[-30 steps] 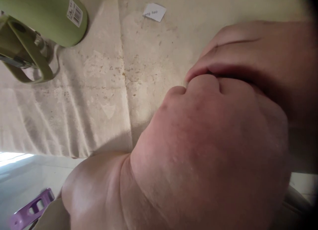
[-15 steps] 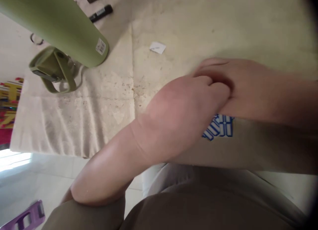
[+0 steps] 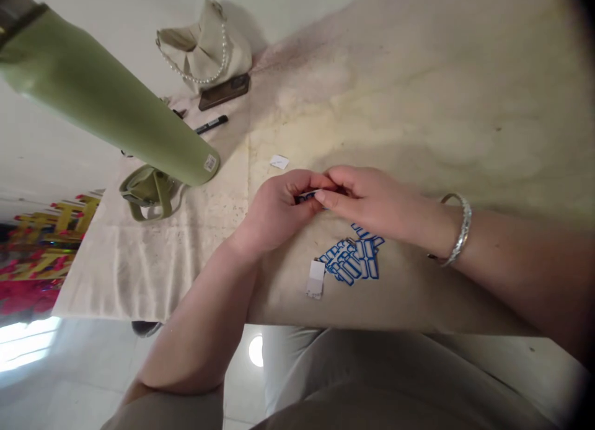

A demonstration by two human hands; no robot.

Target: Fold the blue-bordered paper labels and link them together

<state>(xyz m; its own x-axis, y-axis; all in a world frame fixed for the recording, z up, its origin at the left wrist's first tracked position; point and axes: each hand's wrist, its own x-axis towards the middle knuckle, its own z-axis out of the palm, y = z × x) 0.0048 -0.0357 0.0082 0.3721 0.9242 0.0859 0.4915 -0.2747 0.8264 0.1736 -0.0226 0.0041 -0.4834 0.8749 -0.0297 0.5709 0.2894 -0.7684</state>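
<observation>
My left hand [image 3: 281, 210] and my right hand [image 3: 365, 197] meet above the cloth-covered table, fingertips touching. Between them shows a strip of a small blue-and-white piece [image 3: 305, 197], mostly hidden by the fingers. The left fingers curl round it, and my right thumb presses at its right end. Just below the hands lies a loose pile of flat white pieces with blue outlines [image 3: 346, 259], partly overlapping. A small white paper slip [image 3: 316, 279] lies at the left edge of that pile.
A tall green bottle [image 3: 125, 101] stands at left beside its green lid [image 3: 149, 191]. Behind are a black marker [image 3: 212, 124], a phone [image 3: 225, 92] and a cream handbag [image 3: 204, 49]. Another paper scrap [image 3: 279, 162] lies beyond my left hand. The tablecloth's front edge [image 3: 372, 332] is near my lap.
My hands, earlier crossed with the left over the right wrist, are now fingertip to fingertip around a blue-and-white piece. The view has shifted, bringing the handbag and more of the pile into sight.
</observation>
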